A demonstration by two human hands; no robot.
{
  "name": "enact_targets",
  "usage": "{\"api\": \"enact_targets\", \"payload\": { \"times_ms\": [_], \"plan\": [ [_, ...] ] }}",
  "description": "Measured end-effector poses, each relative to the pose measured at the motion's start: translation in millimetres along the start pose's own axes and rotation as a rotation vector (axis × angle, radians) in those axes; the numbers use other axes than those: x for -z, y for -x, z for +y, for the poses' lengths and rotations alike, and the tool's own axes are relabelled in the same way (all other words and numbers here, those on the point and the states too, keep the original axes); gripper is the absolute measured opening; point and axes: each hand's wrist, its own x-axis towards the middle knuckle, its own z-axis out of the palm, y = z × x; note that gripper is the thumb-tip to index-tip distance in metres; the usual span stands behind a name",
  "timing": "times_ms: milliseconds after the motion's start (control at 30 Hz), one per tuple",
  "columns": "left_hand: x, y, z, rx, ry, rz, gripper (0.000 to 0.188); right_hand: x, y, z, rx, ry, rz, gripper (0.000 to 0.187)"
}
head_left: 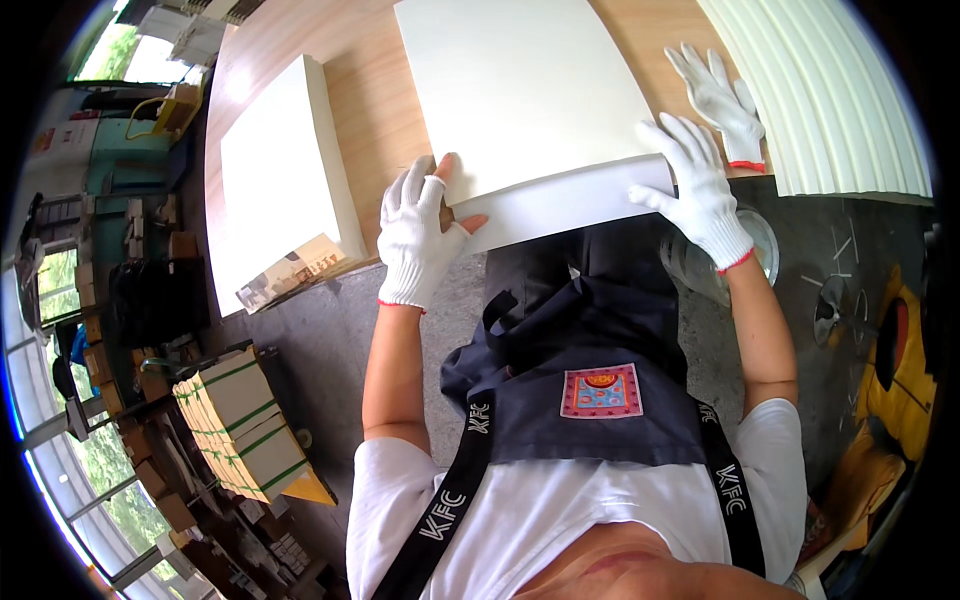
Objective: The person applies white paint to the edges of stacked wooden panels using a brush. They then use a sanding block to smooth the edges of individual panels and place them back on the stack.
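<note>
A large white sheet or stack of sheets [530, 90] lies on the wooden table in front of me. Along its near side runs a paler white strip [570, 205]; whether this is a flap or the stack's side I cannot tell. At the strip's left end is my left hand [415, 230], in a white knit glove with the thumb and index fingertips bare, fingers spread at the corner. My right hand [695, 185], also gloved, rests with stretched fingers on the right end. Just beyond it lies a loose white glove [720, 100] with a red cuff.
Another white paper stack [285, 170] stands on the table's left. To the right sits a ridged pile of white folded sheets [830, 100]. Banded bundles [245, 425] are on the left, low down. A round clear container [755, 245] is below the table's right edge.
</note>
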Motion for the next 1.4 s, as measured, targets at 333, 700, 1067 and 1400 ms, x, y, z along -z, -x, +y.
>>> {"api": "enact_targets", "payload": {
  "times_ms": [333, 700, 1067, 1400],
  "plan": [
    [-3.5, -112.2, -48.7, 0.402, 0.126, -0.167, 0.062, 5.5, -61.7, 1.7, -0.155, -0.133, 0.098, 0.074],
    [-0.7, -124.7, -13.9, 0.39, -0.036, -0.279, 0.061, -18.0, -71.3, 12.7, -0.242, -0.012, -0.08, 0.088],
    [14.9, -32.9, 38.2, -0.365, 0.109, 0.146, 0.065, 23.4, -69.3, -20.1, 0.054, -0.038, -0.095, 0.049],
    [23.1, -17.2, 53.1, -0.309, 0.009, -0.09, 0.062, 32.0, -106.2, -18.9, 0.133, -0.274, -0.448, 0.036]
  ]
}}
